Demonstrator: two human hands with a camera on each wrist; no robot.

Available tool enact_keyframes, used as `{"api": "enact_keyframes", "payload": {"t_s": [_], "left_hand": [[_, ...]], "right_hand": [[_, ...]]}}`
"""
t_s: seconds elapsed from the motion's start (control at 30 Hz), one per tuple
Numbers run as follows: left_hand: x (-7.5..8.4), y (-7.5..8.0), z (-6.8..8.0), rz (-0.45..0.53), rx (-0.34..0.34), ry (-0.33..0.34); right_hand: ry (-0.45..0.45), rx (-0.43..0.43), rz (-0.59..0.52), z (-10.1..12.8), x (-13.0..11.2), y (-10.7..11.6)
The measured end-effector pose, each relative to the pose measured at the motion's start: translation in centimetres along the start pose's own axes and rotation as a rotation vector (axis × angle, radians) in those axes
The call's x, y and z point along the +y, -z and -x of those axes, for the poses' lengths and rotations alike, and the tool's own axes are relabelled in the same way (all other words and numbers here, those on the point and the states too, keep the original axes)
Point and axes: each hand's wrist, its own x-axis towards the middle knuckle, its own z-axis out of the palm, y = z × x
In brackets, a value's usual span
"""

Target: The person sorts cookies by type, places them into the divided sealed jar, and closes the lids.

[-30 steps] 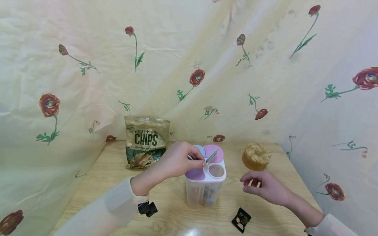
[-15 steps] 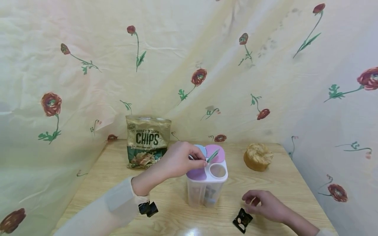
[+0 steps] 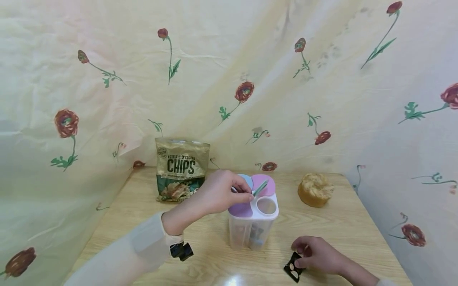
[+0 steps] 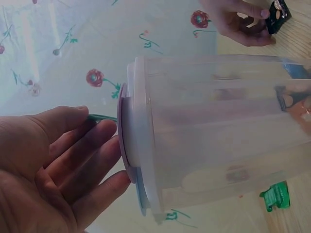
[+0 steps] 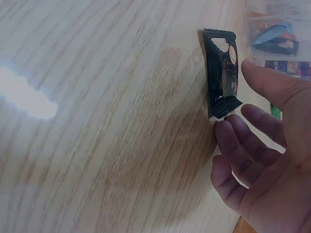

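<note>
While the left hand (image 3: 218, 194) pinched a green lid flap (image 3: 260, 188) up, the right hand's fingers (image 5: 232, 133) barely nipped the black packet (image 3: 294, 267); it could slip onto the counter (image 3: 343, 226).

Glossy wood-grain table (image 3: 343, 230), clear smooth plastic container (image 3: 250, 234), shiny black foil packet (image 5: 222, 73), cloth backdrop (image 3: 250, 59)

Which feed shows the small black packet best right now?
The right wrist view: the black packet lies large and sharp on the wooden table, the right hand touching its end. The head view shows it small under that hand; the left wrist view catches only a corner.
</note>
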Motion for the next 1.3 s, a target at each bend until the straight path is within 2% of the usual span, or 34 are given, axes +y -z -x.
{"api": "enact_keyframes", "payload": {"t_s": [0.37,0.57,0.97,1.1,1.3], "left_hand": [[0.1,0.0,-0.1,-0.021,0.007,-0.008],[0.2,0.0,-0.1,-0.026,0.001,-0.008],[0.3,-0.1,0.1,-0.002,0.000,0.003],[0.2,-0.1,0.1,0.000,-0.001,0.005],[0.4,0.0,0.1,-0.004,0.002,0.004]], "right_hand": [[-0.030,0.003,0.071,-0.2,0.2,-0.3],[-0.041,-0.005,0.057,-0.2,0.1,-0.3],[-0.033,0.038,0.068,-0.1,-0.7,-0.1],[-0.005,0.086,0.096,0.1,-1.6,0.5],[0.089,0.209,0.161,0.3,-3.8,2.2]]}}
